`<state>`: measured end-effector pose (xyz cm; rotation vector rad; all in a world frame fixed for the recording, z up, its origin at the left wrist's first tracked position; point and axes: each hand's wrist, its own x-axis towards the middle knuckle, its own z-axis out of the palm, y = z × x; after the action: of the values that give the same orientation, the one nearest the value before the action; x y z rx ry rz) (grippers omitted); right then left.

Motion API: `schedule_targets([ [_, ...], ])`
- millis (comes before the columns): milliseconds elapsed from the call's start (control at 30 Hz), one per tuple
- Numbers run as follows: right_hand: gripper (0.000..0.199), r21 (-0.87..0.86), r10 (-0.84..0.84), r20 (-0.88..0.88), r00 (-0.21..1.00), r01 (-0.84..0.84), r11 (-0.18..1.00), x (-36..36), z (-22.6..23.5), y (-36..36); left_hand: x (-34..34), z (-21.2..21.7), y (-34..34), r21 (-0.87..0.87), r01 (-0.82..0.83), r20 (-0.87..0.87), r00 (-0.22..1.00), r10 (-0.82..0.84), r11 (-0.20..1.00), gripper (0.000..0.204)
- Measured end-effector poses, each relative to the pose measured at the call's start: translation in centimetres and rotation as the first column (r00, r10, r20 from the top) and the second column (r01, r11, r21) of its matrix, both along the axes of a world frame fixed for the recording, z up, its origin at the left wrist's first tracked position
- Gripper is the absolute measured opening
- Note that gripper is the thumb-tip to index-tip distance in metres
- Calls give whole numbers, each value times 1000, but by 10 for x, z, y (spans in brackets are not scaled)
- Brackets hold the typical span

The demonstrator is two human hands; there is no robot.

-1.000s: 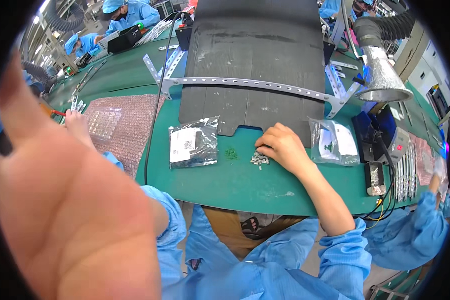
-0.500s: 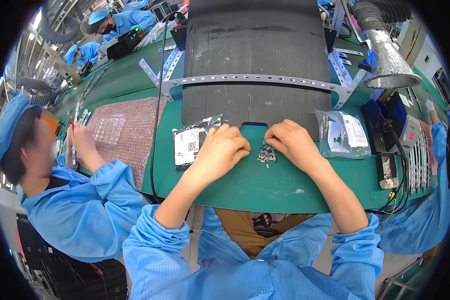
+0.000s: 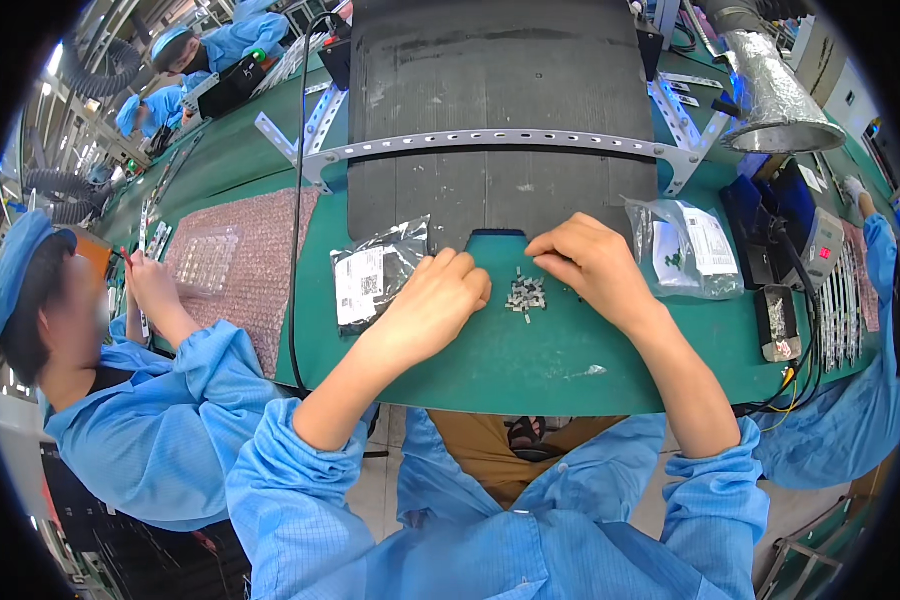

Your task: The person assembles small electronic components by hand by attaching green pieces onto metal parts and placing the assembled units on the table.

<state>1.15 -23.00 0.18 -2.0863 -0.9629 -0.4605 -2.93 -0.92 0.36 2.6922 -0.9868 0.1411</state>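
The pile of small grey pieces (image 3: 526, 295) lay on the tabletop (image 3: 460, 368) between the right hand (image 3: 592, 257), fingertips narrowed and nearer, and the curled left hand (image 3: 436, 300) — whether either gripped anything, I couldn't tell.

On the surface (image 3: 470, 375), parts (image 3: 526, 294) are piled between the left hand (image 3: 442, 290) and the right hand (image 3: 592, 265), flanked farther out by a left bag (image 3: 368, 278) and a right bag (image 3: 685, 255). Behind them, a panel (image 3: 490, 195) is placed; rightward, a box (image 3: 778, 325) is set near the front edge.
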Motion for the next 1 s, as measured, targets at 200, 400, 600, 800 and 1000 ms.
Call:
schedule_targets([
  [200, 12, 20, -10, -13, 1000, 10, 1000, 1, -4, -4, -10, -1, -7, -12, -12, 119, 993, 14, 1000, 12],
  [400, 12, 24, -10, -18, 1000, 10, 1000, 2, -2, -5, -11, -1, -6, -15, 40, 154, 987, -38, 999, 13],
  [600, 12, 36, -22, -45, 999, 24, 999, 4, -3, -7, -7, -2, -1, -149, -23, 17, 1000, 25, 989, 10],
  [800, 10, 112, 1, -246, 969, 27, 993, 0, 2, -9, 4, 11, -5, -210, -46, -48, 998, 37, 977, 8],
  [1000, 8, 260, 66, -566, 822, 102, 960, 0, 6, -11, 30, 18, -30, -651, -387, -573, 815, -87, 653, 14],
])
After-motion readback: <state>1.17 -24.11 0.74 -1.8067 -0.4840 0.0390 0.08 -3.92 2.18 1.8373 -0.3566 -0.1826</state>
